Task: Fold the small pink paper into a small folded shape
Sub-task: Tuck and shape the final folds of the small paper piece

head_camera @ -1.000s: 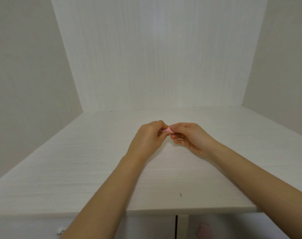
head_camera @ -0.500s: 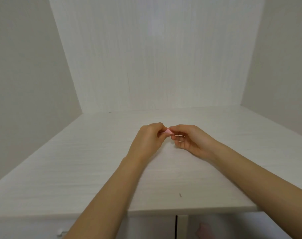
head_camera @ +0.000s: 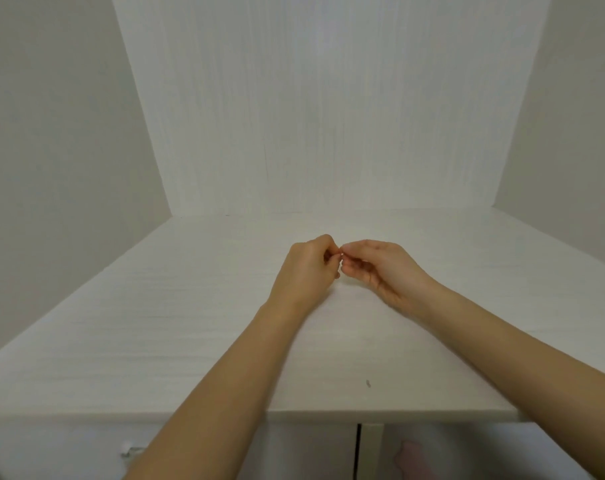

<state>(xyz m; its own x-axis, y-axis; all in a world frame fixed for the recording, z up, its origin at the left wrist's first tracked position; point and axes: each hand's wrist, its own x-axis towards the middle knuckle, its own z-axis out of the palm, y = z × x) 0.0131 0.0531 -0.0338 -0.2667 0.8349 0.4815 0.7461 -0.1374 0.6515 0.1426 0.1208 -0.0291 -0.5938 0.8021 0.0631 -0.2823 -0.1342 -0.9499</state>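
Mid-worktop, my left hand (head_camera: 306, 268) and right hand (head_camera: 380, 268) meet fingertip to fingertip, pinching the pink paper (head_camera: 340, 255), nearly hidden; it's light and flimsy, I reckon, so grip the crease edges

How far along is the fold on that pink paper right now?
Done: cannot judge, since the pink paper shows only as a sliver. In hand: left hand and right hand pinch it fingertip to fingertip above the white tabletop. Left: finishing folds, probably; nothing has been set down.
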